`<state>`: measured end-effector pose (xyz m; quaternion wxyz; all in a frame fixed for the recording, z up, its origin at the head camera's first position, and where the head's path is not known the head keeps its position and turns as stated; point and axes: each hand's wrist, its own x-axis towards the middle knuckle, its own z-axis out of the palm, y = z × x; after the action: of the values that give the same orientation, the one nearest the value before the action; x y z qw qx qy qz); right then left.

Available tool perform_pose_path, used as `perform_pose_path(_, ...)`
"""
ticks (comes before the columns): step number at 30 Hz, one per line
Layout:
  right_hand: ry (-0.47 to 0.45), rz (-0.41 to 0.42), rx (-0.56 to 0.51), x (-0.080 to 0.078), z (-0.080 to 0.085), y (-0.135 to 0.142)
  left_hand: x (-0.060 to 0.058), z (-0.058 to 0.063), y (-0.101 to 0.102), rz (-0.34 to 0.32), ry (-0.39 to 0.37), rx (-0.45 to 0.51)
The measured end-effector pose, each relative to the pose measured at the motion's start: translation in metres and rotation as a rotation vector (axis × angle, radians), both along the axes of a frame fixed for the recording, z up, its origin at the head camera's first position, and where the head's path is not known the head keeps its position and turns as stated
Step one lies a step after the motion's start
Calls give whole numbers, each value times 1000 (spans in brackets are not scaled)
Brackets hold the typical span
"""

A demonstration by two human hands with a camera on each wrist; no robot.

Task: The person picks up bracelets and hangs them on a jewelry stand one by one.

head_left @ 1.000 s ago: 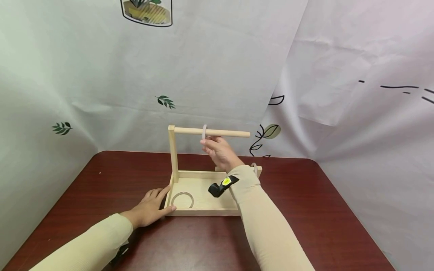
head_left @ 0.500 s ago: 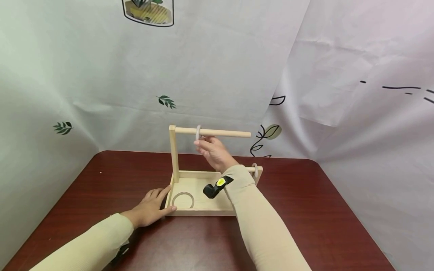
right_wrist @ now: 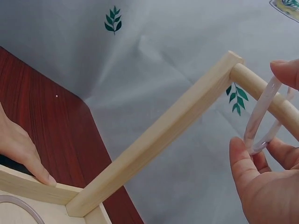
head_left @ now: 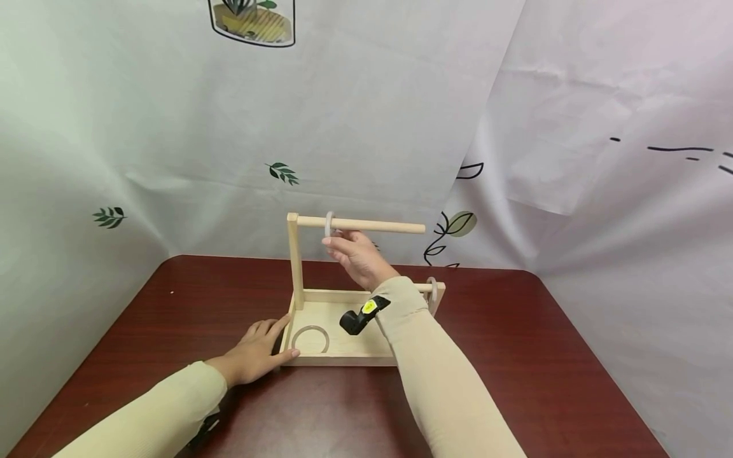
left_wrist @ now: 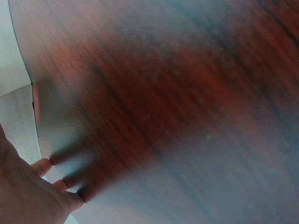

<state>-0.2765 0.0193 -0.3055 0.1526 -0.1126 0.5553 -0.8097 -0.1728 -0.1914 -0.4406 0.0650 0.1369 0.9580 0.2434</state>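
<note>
My right hand [head_left: 362,259] pinches a pale translucent bangle [head_left: 329,222] from below between thumb and fingers. The bangle [right_wrist: 259,114] encircles the upper wooden rod [head_left: 378,226], close to the upright post [head_left: 296,270] in the right wrist view. My left hand [head_left: 254,353] rests on the left end of the stand's wooden tray [head_left: 343,361], fingers extended, thumb over the front corner. Inside the tray, a second bangle [head_left: 311,327] lies flat at the left. Another bangle [head_left: 432,291] hangs on the lower rod at the right, partly behind my right sleeve.
The stand sits on a dark red-brown wooden table [head_left: 544,356]. Behind it hangs a pale cloth [head_left: 372,127] with printed plants. The upper rod's right end is free, while the lower rod [head_left: 424,287] meets a short post at the right. Black cameras [head_left: 357,318] sit on the wrists.
My right hand has slid the bangle leftward along the upper rod, from near its middle towards the post. My left hand has stayed on the tray.
</note>
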Motion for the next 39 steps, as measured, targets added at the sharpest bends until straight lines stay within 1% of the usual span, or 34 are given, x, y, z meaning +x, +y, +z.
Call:
perform_pose_path(14,28,41,19,-1,0,-11,-2,-2,-1,4,17,-12)
perform_pose_path(25,13,58,30,-2,-2,-17,-2,-3,-1,13,1,-16)
perform_pose_path(31,16,62,50,-2,-3,-18,-1,-2,0,13,0,-15)
perform_pose_path(39,11,49,42,-2,-5,-17,-1,-2,0,13,4,-5)
